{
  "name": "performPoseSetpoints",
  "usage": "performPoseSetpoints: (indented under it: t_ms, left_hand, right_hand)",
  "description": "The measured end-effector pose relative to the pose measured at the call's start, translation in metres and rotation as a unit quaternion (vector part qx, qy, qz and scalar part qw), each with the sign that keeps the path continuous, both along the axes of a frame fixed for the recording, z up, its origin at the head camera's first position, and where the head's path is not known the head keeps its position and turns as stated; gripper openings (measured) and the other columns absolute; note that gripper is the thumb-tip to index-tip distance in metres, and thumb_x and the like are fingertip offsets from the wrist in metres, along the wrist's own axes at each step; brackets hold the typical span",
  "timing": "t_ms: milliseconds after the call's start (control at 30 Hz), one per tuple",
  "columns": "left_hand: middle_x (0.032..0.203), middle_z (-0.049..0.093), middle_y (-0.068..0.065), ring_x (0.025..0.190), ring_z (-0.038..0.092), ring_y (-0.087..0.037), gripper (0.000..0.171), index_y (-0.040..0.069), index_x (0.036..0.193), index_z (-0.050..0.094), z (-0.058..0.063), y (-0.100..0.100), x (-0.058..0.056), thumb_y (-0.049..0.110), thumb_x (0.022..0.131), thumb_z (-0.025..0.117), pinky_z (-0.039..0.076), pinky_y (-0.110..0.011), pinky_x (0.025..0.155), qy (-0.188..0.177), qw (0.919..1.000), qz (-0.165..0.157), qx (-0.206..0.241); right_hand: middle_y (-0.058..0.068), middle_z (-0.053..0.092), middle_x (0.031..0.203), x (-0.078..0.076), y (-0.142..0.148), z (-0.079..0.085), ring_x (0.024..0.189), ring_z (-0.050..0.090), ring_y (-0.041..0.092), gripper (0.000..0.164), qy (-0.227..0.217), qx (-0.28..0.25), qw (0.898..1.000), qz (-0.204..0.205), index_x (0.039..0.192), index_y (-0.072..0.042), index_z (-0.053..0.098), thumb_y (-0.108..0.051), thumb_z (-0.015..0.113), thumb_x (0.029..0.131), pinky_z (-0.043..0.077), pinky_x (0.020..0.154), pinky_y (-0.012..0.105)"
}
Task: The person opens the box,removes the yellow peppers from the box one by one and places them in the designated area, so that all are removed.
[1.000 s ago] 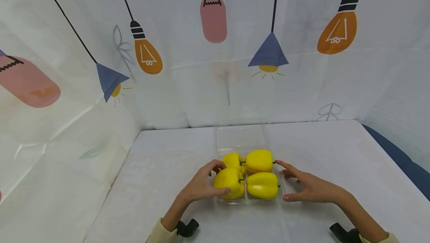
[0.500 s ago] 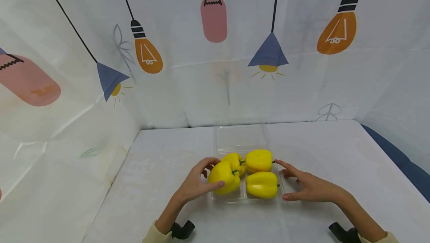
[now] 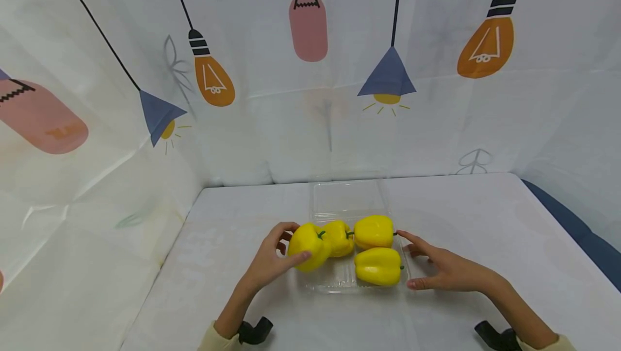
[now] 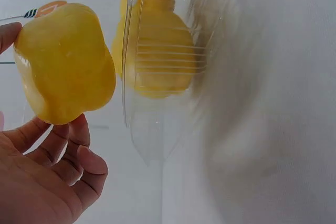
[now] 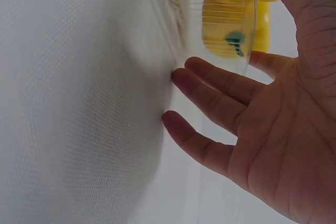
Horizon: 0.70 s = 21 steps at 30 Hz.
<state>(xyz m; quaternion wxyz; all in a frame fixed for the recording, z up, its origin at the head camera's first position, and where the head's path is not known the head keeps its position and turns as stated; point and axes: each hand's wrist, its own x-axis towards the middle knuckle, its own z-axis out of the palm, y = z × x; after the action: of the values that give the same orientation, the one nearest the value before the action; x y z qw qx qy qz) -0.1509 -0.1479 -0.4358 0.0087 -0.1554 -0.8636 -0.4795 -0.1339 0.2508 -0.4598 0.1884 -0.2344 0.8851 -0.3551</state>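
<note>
My left hand (image 3: 271, 256) holds a yellow bell pepper (image 3: 308, 247) between thumb and fingertips, raised above the left rim of a clear plastic box (image 3: 335, 281). In the left wrist view the held bell pepper (image 4: 65, 64) is apart from the box wall (image 4: 170, 61). Three more yellow bell peppers lie in the box: one at back left (image 3: 338, 238), one at back right (image 3: 374, 231), one at front right (image 3: 379, 267). My right hand (image 3: 448, 270) is beside the box's right wall, fingers spread and relaxed; the right wrist view shows the fingertips (image 5: 181, 74) right at the tabletop.
The box's clear lid (image 3: 348, 198) lies folded back behind it on the white table (image 3: 252, 216). A white sheet printed with lamps (image 3: 291, 124) hangs behind the table and at the left. Something dark blue (image 3: 572, 227) shows past the table's right edge.
My left hand has lifted the front-left bell pepper out of its compartment and carried it left and up in the view. The right hand has stayed in place.
</note>
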Motion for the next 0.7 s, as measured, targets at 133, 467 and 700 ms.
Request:
performPoseSetpoints:
  t_ms: [133, 467, 700]
  left_hand:
    - [0.111, 0.056, 0.005, 0.094, 0.050, -0.017, 0.054, 0.018, 0.120, 0.054, 0.000, -0.007, -0.001, 0.035, 0.075, 0.079, 0.046, -0.038, 0.075, 0.009, 0.9996, 0.027, 0.004]
    - [0.112, 0.055, 0.004, 0.092, 0.051, -0.018, 0.061, 0.016, 0.118, 0.053, -0.003, -0.021, -0.006, 0.050, 0.072, 0.077, 0.046, -0.042, 0.076, 0.018, 0.9947, 0.101, 0.005]
    - [0.111, 0.055, -0.003, 0.090, 0.050, -0.020, 0.074, 0.011, 0.119, 0.051, -0.006, -0.023, -0.008, 0.062, 0.069, 0.073, 0.045, -0.031, 0.072, 0.000, 0.9853, 0.169, -0.022]
  right_hand:
    - [0.014, 0.047, 0.135, 0.000, 0.000, 0.000, 0.121, 0.047, 0.034, 0.097, -0.001, 0.000, 1.000, -0.002, 0.151, -0.030, 0.006, -0.043, 0.072, 0.080, 0.041, 0.092, 0.056]
    - [0.015, 0.047, 0.136, 0.000, 0.000, -0.002, 0.122, 0.047, 0.034, 0.098, 0.001, 0.000, 1.000, -0.002, 0.151, -0.029, 0.005, -0.044, 0.071, 0.080, 0.041, 0.092, 0.056]
    - [0.015, 0.047, 0.136, 0.001, 0.000, -0.002, 0.122, 0.047, 0.034, 0.098, 0.001, 0.001, 1.000, -0.003, 0.151, -0.029, 0.005, -0.044, 0.071, 0.080, 0.041, 0.093, 0.056]
